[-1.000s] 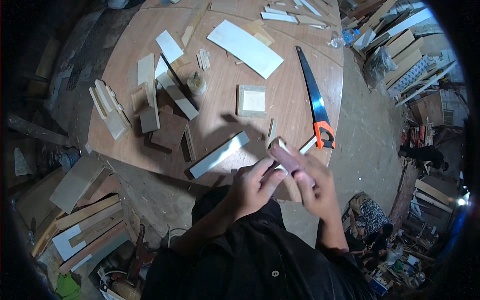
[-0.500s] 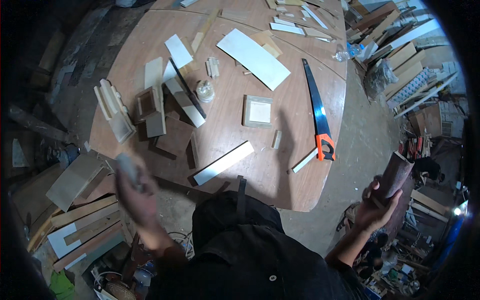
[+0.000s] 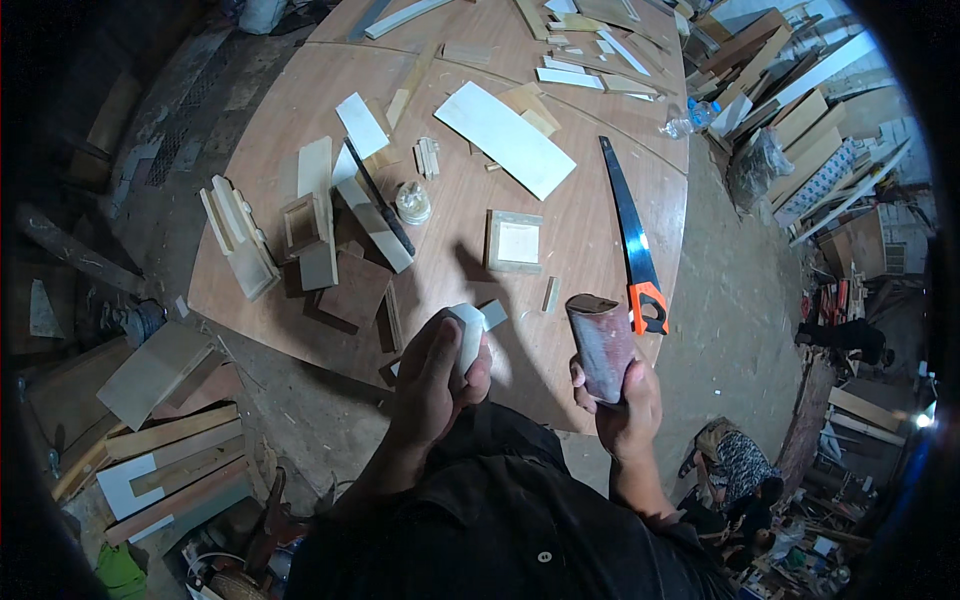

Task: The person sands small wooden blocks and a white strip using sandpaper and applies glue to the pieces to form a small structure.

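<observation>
In front of my body, my left hand is closed around a pale grey-white block with rounded edges. To its right, my right hand grips a reddish-brown sandpaper roll, bent round and hollow at its upper end. The two held things are apart. Behind my left hand lies a white wooden strip, mostly hidden. A small square wooden frame with a pale centre lies beyond my hands, near a short wood stick. A handsaw with an orange and black handle rests just right of the sandpaper.
The wooden table carries a large white board, a glass jar, stacked wood pieces at left and offcuts at the back. A plastic bottle is near the right edge. Boards lean at lower left; people crouch at lower right.
Both hands have come inward from far apart to the front of my body, each still holding its thing. My left hand now covers most of the white strip.
</observation>
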The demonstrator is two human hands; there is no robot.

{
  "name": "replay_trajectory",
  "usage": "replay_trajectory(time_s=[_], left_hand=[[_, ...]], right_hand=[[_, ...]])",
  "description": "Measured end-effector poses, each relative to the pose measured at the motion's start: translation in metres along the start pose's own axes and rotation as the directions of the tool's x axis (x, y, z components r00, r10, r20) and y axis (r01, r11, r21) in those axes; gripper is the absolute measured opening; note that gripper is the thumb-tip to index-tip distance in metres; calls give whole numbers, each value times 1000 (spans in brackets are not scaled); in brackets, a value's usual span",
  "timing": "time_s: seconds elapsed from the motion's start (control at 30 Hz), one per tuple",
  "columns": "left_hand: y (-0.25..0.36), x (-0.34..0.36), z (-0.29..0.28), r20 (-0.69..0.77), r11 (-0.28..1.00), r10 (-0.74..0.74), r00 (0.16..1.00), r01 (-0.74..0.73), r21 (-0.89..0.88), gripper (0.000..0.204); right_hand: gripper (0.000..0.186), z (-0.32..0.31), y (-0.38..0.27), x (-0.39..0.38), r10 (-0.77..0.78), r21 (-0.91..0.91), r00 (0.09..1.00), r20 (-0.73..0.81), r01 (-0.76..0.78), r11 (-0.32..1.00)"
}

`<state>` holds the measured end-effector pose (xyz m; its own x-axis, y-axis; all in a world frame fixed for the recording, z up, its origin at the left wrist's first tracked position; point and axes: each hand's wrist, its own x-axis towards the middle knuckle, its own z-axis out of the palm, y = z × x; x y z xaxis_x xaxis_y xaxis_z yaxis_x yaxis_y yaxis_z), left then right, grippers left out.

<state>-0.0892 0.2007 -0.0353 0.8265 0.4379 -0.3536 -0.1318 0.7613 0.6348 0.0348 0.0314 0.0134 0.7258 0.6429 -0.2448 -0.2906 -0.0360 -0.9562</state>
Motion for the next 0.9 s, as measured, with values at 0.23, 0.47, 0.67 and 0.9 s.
replay_trajectory(time_s=[0.23, 0.47, 0.67, 0.9], left_hand=[[-5, 0, 7, 54, 999, 18, 998, -15, -40, 37], [-4, -3, 13, 106, 998, 49, 993, -46, -37, 42], [-5, -11, 14, 229, 990, 138, 964, -136, -26, 44], [31, -26, 43, 718, 852, 446, 535, -498, -159, 49]], right_hand=[[80, -7, 1, 4, -72, -60, 993, 90, 78, 995], [80, -13, 2, 4, -68, -47, 995, 72, 72, 996], [79, -17, 3, 5, -78, -37, 994, 70, 81, 996], [78, -25, 3, 1, -105, -44, 994, 17, 105, 993]])
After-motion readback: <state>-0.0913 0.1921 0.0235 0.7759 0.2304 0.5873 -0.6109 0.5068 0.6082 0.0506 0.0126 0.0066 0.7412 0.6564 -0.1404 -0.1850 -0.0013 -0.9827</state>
